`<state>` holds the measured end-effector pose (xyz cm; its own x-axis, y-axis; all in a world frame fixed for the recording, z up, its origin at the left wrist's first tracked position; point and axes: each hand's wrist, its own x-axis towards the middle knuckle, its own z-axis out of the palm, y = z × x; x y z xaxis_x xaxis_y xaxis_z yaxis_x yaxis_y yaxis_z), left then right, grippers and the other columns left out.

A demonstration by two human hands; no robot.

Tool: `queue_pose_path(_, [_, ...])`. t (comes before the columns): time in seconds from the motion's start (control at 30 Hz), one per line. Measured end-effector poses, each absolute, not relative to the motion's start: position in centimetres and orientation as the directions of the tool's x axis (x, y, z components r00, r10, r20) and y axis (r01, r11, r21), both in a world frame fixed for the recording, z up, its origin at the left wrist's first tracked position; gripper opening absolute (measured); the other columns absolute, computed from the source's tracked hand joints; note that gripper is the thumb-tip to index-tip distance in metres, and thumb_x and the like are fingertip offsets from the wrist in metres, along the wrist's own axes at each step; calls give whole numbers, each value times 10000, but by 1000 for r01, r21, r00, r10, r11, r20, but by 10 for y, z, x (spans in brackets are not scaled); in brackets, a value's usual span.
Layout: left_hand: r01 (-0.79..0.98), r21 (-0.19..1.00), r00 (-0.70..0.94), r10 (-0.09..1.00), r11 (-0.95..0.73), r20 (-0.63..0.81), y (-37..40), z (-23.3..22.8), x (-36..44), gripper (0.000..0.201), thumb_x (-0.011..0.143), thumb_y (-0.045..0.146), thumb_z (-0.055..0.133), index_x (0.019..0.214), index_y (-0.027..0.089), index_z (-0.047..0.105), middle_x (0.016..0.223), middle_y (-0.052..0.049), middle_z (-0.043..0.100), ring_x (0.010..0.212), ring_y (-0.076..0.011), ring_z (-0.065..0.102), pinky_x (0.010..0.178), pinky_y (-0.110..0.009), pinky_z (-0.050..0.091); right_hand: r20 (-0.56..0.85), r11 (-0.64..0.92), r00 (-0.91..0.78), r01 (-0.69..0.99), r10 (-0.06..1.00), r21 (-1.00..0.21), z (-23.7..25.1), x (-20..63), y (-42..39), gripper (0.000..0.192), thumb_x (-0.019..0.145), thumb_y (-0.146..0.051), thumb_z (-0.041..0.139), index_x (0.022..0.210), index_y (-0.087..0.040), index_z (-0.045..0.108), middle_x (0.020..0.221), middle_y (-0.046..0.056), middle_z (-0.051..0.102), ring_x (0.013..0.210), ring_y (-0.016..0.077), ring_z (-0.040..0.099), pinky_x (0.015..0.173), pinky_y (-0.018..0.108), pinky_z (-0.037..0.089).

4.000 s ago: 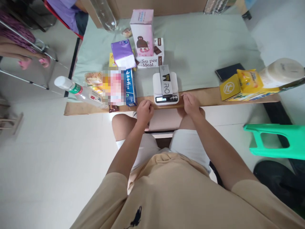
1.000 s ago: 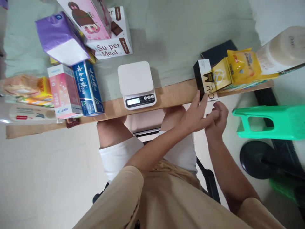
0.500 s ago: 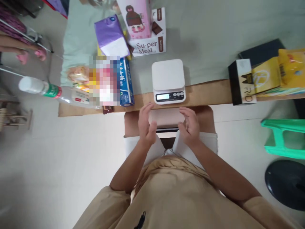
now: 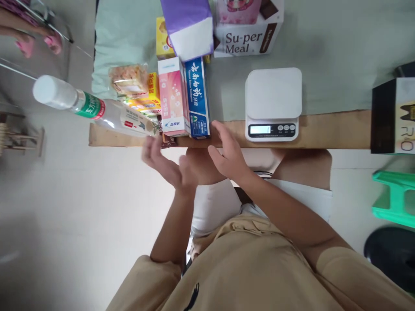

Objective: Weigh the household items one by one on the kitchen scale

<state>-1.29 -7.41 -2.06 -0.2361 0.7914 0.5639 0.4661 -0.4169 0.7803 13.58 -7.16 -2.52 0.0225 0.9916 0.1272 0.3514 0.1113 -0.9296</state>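
Note:
My left hand (image 4: 167,166) hangs in front of the table edge with fingers apart, slightly blurred, holding nothing. Closest to it are the base of a clear bottle (image 4: 113,114) with a white cap and a small brown packet (image 4: 169,141). My right hand (image 4: 228,153), also empty with fingers spread, is just below a blue toothpaste box (image 4: 197,99). Left of that box, side by side with it, lies a pink box (image 4: 173,97). A white kitchen scale (image 4: 274,95) with a lit display sits to the right of my right hand, with nothing on its plate.
Behind the boxes are a purple-and-white pack (image 4: 189,30), a yellow box (image 4: 164,41) and a white "Su-per Meal" box (image 4: 248,41). A wrapped snack (image 4: 128,80) lies left. A black-and-white box (image 4: 385,114) stands right, above a green stool (image 4: 394,194). Another person's feet (image 4: 39,45) show upper left.
Both hands have moved left, from in front of the scale to in front of the boxes and bottle. The view has shifted left and closer to the table.

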Motion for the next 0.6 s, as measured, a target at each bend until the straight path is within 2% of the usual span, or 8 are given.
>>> queue_pose_path(0.03, [451,776,-194,800,-441,567,-82,-23,-5,444,964,510,558,1342,280,588,1313,-84,566,1337,-298,540,1211,-550,422,113,99,21,355,993,-930,-28,134,-69,603,931,-289,491,1519,-206,386,1619,144,488,1542,270,453,1301,540,423])
queue_pose_path(0.1, [356,856,-177,872,-376,456,-98,-34,10,379,976,427,532,1314,273,607,1284,-77,555,1320,-263,563,1184,-491,473,89,79,10,366,996,-927,-31,132,-66,634,932,-293,488,1545,-208,348,1635,141,473,1550,272,445,1306,544,416])
queue_pose_path(0.2, [300,942,-254,939,-151,232,-108,-55,22,497,968,415,534,1449,298,492,1436,-88,515,1410,-249,526,1235,-453,443,43,37,5,388,999,-921,-31,129,-65,658,934,-288,474,1568,-216,315,1647,131,462,1554,277,440,1306,549,414])
queue_pose_path(0.3, [298,954,-206,974,-32,97,-101,-67,21,608,975,404,501,1560,304,372,1600,-90,449,1525,-245,441,1294,-447,379,9,7,3,404,1000,-915,-28,127,-63,669,931,-287,456,1577,-196,311,1653,135,459,1555,295,438,1313,573,397])
queue_pose_path(0.4, [268,963,-151,986,-25,68,-91,-64,19,622,987,386,472,1590,303,343,1634,-80,449,1554,-237,415,1319,-454,340,-11,-10,1,403,1000,-915,-26,127,-61,671,928,-285,437,1582,-186,324,1653,129,464,1551,295,446,1320,579,385])
queue_pose_path(0.6, [314,948,-115,989,-55,96,-95,-50,21,592,980,461,464,1551,311,421,1570,-87,476,1497,-276,456,1290,-493,354,-41,-52,35,369,999,-928,-16,131,-71,693,918,-276,445,1600,-217,335,1662,98,458,1558,285,439,1323,559,385])
